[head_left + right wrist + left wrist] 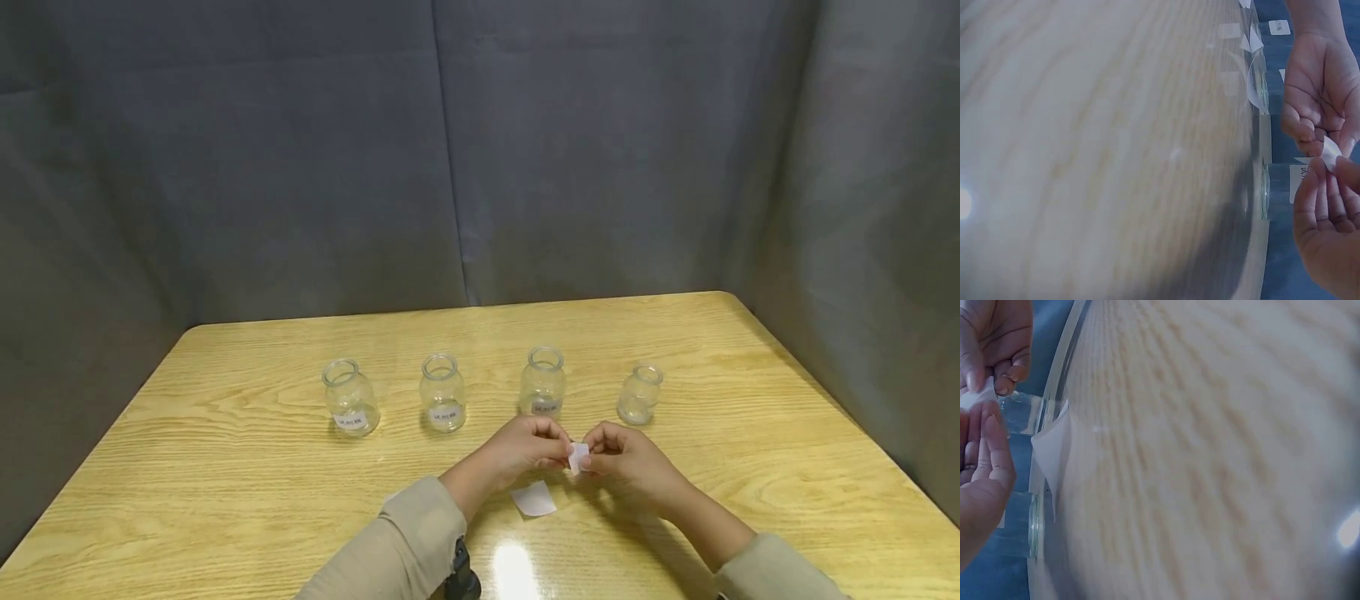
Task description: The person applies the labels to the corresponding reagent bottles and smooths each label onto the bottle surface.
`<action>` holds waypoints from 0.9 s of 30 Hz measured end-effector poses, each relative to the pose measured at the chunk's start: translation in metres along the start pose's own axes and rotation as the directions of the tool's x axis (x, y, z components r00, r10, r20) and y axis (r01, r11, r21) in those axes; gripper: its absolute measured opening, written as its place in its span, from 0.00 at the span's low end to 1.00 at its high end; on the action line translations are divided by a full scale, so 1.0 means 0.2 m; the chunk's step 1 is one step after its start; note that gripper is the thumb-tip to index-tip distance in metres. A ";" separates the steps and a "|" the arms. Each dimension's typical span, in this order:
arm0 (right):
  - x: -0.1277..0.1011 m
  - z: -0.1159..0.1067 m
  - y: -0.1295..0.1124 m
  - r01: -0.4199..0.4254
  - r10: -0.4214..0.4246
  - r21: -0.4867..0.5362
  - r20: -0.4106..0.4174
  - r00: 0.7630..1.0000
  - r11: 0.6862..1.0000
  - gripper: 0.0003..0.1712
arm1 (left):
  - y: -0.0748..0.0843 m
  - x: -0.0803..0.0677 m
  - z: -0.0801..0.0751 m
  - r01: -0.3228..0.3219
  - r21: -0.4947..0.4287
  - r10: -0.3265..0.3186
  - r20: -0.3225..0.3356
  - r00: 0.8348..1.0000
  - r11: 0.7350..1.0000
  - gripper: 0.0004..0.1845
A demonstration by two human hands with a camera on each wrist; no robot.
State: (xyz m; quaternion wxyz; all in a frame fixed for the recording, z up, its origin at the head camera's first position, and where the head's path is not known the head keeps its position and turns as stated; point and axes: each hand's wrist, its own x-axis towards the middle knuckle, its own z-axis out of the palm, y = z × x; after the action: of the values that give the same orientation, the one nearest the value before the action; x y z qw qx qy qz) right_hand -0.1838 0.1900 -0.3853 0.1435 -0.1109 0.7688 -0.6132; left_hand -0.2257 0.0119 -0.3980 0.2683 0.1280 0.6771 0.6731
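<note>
In the head view, a small white label (578, 457) is held between both hands above the table. My left hand (525, 454) pinches its left edge with thumb and fingers. From the other side, my right hand (630, 467) pinches its right edge. The right wrist view shows the label (1330, 154) curving between the fingertips of the two hands. Just behind the left hand stands a clear glass jar (543, 383) with a printed white label on its front. A smaller glass jar (640, 395) stands behind the right hand, with no label showing on it.
Two more labelled glass jars stand further left, one at the centre (442, 392) and one beyond it (350, 397). A white paper piece (534, 498) lies on the wooden table (225, 483) below the hands. Grey curtains (300, 167) enclose the back and sides.
</note>
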 end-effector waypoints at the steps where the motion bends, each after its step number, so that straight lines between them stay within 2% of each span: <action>1: 0.00 0.00 0.00 0.000 0.000 0.004 -0.002 1.000 1.000 0.15 | 0.00 0.00 0.00 0.003 0.002 -0.003 -0.002 1.000 1.000 0.04; 4: 0.00 -0.01 -0.01 -0.003 0.003 0.010 -0.018 1.000 1.000 0.15 | 0.01 0.00 0.01 0.009 -0.005 -0.009 -0.014 1.000 1.000 0.02; 8: -0.01 -0.03 -0.03 0.020 -0.020 0.000 -0.012 1.000 1.000 0.20 | 0.03 0.00 0.01 0.010 -0.022 -0.011 -0.022 1.000 1.000 0.05; 17: -0.03 -0.11 -0.03 0.027 -0.021 -0.036 0.136 0.990 0.999 0.18 | 0.03 -0.01 0.02 0.030 0.000 -0.030 -0.015 0.999 1.000 0.06; 27: -0.06 -0.23 -0.01 0.048 -0.044 -0.007 0.266 0.963 0.999 0.14 | 0.03 0.00 0.03 0.017 0.036 -0.017 -0.016 1.000 0.999 0.06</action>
State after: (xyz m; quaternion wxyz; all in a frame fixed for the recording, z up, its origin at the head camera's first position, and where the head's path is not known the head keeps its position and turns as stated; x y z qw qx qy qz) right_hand -0.1892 0.2366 -0.3731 0.2301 -0.2108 0.7441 -0.5907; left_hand -0.2225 0.0177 -0.3917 0.2665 0.1218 0.6925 0.6593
